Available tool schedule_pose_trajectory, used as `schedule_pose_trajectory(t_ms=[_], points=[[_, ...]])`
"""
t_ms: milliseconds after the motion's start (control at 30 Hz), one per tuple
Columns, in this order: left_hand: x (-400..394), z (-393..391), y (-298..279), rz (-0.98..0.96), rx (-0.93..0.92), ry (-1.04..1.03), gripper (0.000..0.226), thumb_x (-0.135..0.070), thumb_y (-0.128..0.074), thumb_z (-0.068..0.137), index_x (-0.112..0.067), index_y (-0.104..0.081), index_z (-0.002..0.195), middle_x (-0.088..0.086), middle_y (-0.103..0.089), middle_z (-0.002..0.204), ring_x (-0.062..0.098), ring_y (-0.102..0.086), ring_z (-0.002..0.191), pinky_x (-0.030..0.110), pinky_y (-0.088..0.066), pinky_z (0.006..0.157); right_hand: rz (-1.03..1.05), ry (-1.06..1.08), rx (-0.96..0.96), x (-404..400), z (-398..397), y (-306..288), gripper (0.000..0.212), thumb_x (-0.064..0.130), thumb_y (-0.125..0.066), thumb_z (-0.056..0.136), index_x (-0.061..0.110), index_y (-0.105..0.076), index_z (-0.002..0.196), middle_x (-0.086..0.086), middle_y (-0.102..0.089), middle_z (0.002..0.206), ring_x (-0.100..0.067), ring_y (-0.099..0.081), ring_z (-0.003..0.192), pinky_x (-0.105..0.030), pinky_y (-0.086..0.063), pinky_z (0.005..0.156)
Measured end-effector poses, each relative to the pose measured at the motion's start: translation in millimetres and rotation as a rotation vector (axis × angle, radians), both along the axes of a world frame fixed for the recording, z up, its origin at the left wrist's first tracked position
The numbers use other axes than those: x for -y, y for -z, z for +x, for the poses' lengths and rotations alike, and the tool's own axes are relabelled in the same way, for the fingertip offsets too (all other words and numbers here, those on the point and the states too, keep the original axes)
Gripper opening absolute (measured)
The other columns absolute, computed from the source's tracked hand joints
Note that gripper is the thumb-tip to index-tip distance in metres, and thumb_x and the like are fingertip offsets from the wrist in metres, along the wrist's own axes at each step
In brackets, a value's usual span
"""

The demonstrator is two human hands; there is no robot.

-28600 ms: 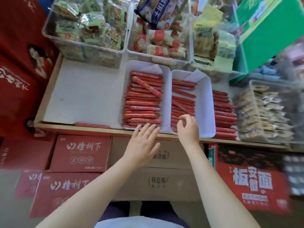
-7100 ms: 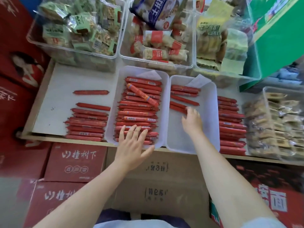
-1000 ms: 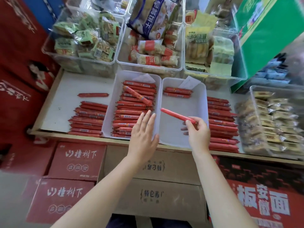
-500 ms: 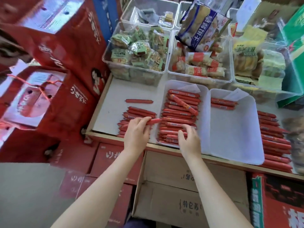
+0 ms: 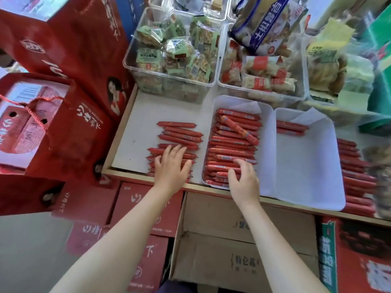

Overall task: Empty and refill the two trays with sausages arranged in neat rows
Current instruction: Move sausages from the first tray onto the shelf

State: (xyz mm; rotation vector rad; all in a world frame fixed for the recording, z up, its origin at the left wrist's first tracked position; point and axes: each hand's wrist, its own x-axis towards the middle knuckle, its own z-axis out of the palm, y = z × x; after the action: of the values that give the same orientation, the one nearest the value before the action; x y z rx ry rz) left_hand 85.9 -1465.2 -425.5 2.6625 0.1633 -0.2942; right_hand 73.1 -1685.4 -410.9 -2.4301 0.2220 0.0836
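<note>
Two white trays stand side by side on the shelf. The left tray [image 5: 267,132] is full of red sausages [image 5: 230,144], one lying slantwise on top. The right tray [image 5: 306,166] holds only two sausages [image 5: 291,127] at its far end. A row of loose sausages [image 5: 179,134] lies on the shelf left of the trays, and my left hand [image 5: 171,166] rests flat on its near part with fingers spread. My right hand [image 5: 243,178] reaches into the near end of the left tray, fingers curled over sausages there. More sausages [image 5: 355,178] lie right of the right tray.
Clear bins of wrapped snacks [image 5: 171,51] stand behind the trays. Red gift boxes [image 5: 48,115] crowd the left side. Cardboard cartons [image 5: 243,240] sit below the shelf's front edge. A green box [image 5: 380,66] stands at the far right.
The sausage my right hand lifted from the right tray went to my left hand, which has laid it on the left row. My right hand moved into the left tray. The view shifted left.
</note>
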Motion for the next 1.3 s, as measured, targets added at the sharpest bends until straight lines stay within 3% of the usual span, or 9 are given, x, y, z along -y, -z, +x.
schedule_pose_trajectory(t_ms=[167, 267, 433, 600, 700, 800, 1033, 1167, 1300], points=[[92.5, -19.4, -33.3, -0.171, 0.329, 0.117, 0.049, -0.04, -0.042, 0.097, -0.018, -0.054, 0.139, 0.001, -0.048, 0.15, 0.018, -0.032, 0.145, 0.043, -0.022, 0.114, 0.173, 0.164, 0.066, 34.3, 14.5, -28.0, 0.018, 0.011, -0.052, 0.096, 0.017, -0.064, 0.108, 0.007, -0.057, 0.107, -0.011, -0.055, 0.1, -0.027, -0.044, 0.092], [157.3, -18.6, -30.3, -0.171, 0.238, 0.295, 0.057, -0.047, -0.034, 0.095, -0.022, -0.051, 0.143, 0.0, -0.043, 0.154, 0.019, -0.028, 0.148, 0.047, -0.025, 0.116, 0.191, 0.305, 0.096, 83.1, 35.9, -41.7, 0.019, 0.009, -0.051, 0.093, 0.021, -0.064, 0.1, 0.003, -0.063, 0.103, -0.015, -0.057, 0.097, -0.026, -0.042, 0.084], [213.7, -10.7, -16.2, -0.014, 0.045, 0.518, 0.074, -0.064, -0.011, 0.09, -0.033, -0.026, 0.155, -0.006, -0.011, 0.166, 0.018, -0.003, 0.154, 0.05, -0.008, 0.121, 0.18, 0.412, -0.034, 174.6, 83.4, -27.3, 0.022, 0.008, -0.051, 0.091, 0.015, -0.063, 0.108, 0.001, -0.063, 0.103, -0.022, -0.06, 0.104, -0.024, -0.039, 0.081], [223.4, -15.2, 0.2, 0.096, 0.138, 0.458, 0.066, -0.062, -0.033, 0.093, -0.033, -0.035, 0.152, -0.008, -0.016, 0.165, 0.023, -0.022, 0.151, 0.052, -0.027, 0.114, 0.055, 0.242, -0.206, 223.3, 129.9, 11.5, 0.048, 0.01, -0.053, 0.092, 0.013, -0.046, 0.14, -0.009, -0.046, 0.144, -0.026, -0.046, 0.13, -0.026, -0.037, 0.093], [226.7, -15.6, 4.0, 0.112, 0.19, 0.434, 0.065, -0.059, -0.039, 0.091, -0.033, -0.041, 0.15, -0.007, -0.023, 0.163, 0.024, -0.03, 0.147, 0.05, -0.032, 0.11, -0.011, 0.076, -0.139, 228.9, 156.0, 27.1, 0.067, 0.008, -0.057, 0.089, 0.011, -0.032, 0.151, -0.01, -0.033, 0.156, -0.027, -0.03, 0.144, -0.036, -0.027, 0.116], [227.0, -16.0, 5.4, 0.12, 0.196, 0.416, 0.065, -0.058, -0.041, 0.09, -0.034, -0.041, 0.15, -0.009, -0.022, 0.164, 0.022, -0.029, 0.148, 0.049, -0.033, 0.11, -0.231, -0.095, -0.154, 229.0, 174.6, 39.4, 0.073, 0.014, -0.059, 0.089, 0.016, -0.025, 0.154, -0.008, -0.023, 0.16, -0.03, -0.018, 0.148, -0.046, -0.023, 0.118], [228.2, -17.9, 6.2, 0.149, 0.214, 0.402, 0.065, -0.058, -0.041, 0.091, -0.035, -0.038, 0.151, -0.01, -0.019, 0.164, 0.02, -0.03, 0.147, 0.047, -0.033, 0.11, -0.654, -0.169, -0.172, 228.6, 189.8, 45.5, 0.052, 0.026, -0.055, 0.096, 0.022, -0.038, 0.145, -0.022, -0.029, 0.144, -0.04, -0.027, 0.135, -0.051, -0.029, 0.106], [228.5, -18.2, 6.7, 0.157, 0.244, 0.398, 0.065, -0.058, -0.041, 0.091, -0.035, -0.039, 0.151, -0.01, -0.021, 0.164, 0.021, -0.033, 0.145, 0.045, -0.034, 0.108, -0.609, -0.307, -0.139, 225.2, 185.9, 53.0, 0.041, 0.013, -0.05, 0.095, 0.013, -0.046, 0.136, -0.016, -0.042, 0.138, -0.036, -0.038, 0.129, -0.046, -0.028, 0.109], [228.9, -17.1, 6.3, 0.166, 0.255, 0.399, 0.064, -0.058, -0.041, 0.09, -0.034, -0.04, 0.15, -0.009, -0.022, 0.163, 0.021, -0.035, 0.144, 0.043, -0.035, 0.105, -0.51, -0.306, -0.109, 221.7, 158.6, 55.1, 0.034, 0.011, -0.047, 0.094, 0.013, -0.052, 0.128, -0.014, -0.05, 0.127, -0.036, -0.045, 0.119, -0.046, -0.034, 0.099]])
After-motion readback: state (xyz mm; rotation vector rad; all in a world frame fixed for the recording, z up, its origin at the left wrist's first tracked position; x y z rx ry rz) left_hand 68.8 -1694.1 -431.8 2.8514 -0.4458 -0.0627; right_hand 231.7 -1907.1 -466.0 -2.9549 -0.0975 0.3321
